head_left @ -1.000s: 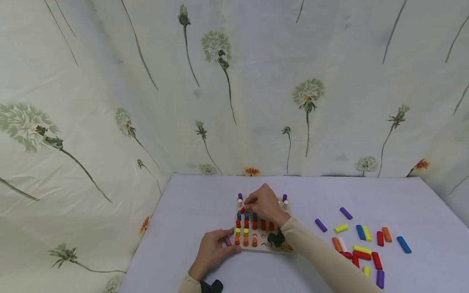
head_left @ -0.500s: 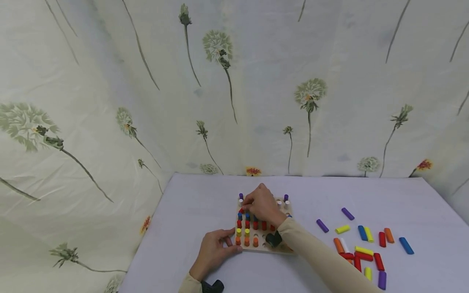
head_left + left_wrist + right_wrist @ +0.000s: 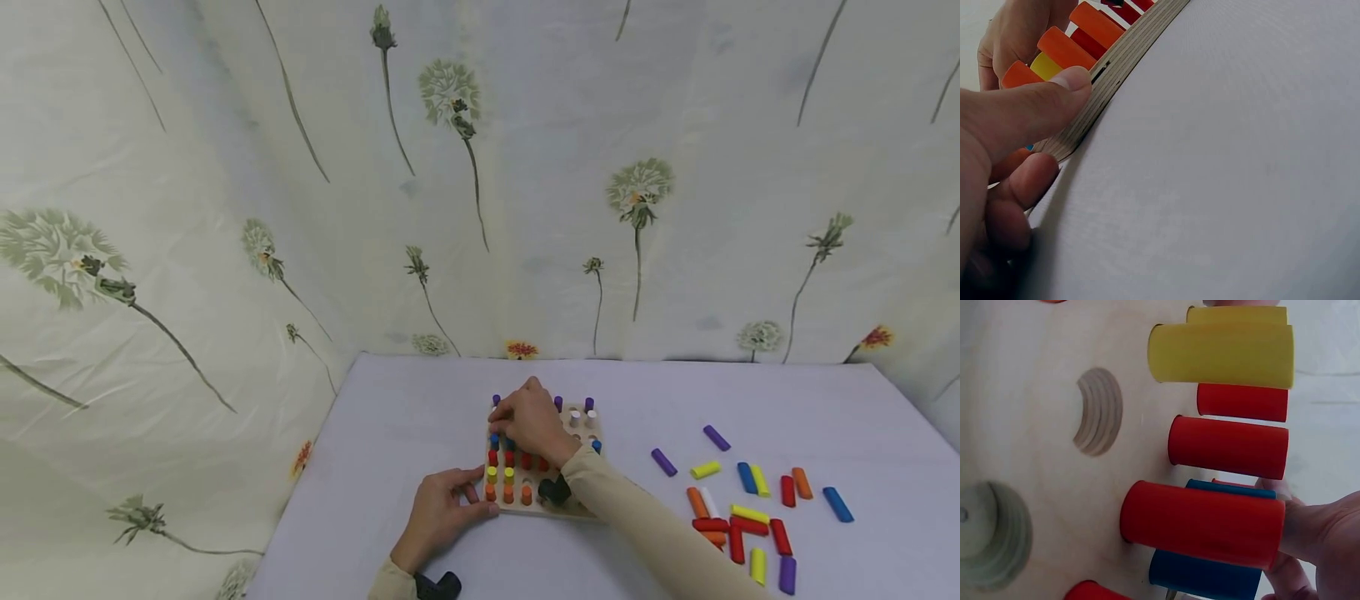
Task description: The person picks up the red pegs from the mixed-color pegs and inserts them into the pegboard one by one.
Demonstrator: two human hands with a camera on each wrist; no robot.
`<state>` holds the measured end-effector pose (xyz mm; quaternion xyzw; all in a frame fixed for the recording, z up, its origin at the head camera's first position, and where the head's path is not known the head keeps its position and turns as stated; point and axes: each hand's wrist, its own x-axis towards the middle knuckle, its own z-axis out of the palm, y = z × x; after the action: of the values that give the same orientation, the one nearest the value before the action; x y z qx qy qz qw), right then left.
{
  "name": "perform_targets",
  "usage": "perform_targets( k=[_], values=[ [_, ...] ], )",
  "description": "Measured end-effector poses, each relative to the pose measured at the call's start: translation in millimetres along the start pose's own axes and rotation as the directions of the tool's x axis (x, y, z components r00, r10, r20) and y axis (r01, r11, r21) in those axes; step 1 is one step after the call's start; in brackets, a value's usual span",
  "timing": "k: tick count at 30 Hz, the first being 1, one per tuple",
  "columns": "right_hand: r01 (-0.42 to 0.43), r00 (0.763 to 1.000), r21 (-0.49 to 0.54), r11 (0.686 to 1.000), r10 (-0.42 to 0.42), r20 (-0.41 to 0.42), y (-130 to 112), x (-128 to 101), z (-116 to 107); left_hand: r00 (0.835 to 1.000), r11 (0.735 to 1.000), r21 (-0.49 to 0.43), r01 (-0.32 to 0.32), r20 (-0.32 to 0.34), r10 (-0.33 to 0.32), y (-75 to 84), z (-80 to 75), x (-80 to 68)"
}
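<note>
A wooden pegboard stands on the table with rows of coloured pegs. My left hand grips its front left corner, the thumb on the plywood edge and the fingers at the side. Over the board's left rear part, my right hand pinches a red peg, mostly hidden behind a blue peg in the right wrist view. Orange pegs, yellow pegs and red pegs stand upright nearer the front. White pegs and purple pegs stand at the back.
Loose pegs in several colours lie right of the board, among them a purple peg, a blue peg and a yellow peg. Bare holes show in the board. A flower-printed cloth hangs behind the table.
My right hand has lowered slightly at the board's left side, and the red peg in its fingers has dropped out of the head view. The left hand keeps its place on the corner.
</note>
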<state>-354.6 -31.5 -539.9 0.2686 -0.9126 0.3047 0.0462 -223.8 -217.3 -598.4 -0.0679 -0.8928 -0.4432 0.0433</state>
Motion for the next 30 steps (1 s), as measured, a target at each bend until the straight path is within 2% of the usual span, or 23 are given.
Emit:
perform_targets(
  k=[12, 23, 30],
  values=[
    [0.024, 0.999, -0.027, 0.999, -0.023, 0.023, 0, -1, 2, 1.000, 1.000, -0.009, 0.011, 0.003, -0.011, 2.3, 0.2, 0.5],
    [-0.031, 0.997, 0.054, 0.998, 0.027, 0.066, 0, 0, -3, 1.000, 1.000, -0.019, 0.024, 0.000, -0.024, 3.6, -1.1, 1.1],
    [-0.001, 0.998, 0.040, 0.999, -0.002, 0.069, 2, 1, -10, 0.999, 0.999, -0.036, 0.036, 0.002, -0.036, 3.1, -0.2, -0.2]
  ],
)
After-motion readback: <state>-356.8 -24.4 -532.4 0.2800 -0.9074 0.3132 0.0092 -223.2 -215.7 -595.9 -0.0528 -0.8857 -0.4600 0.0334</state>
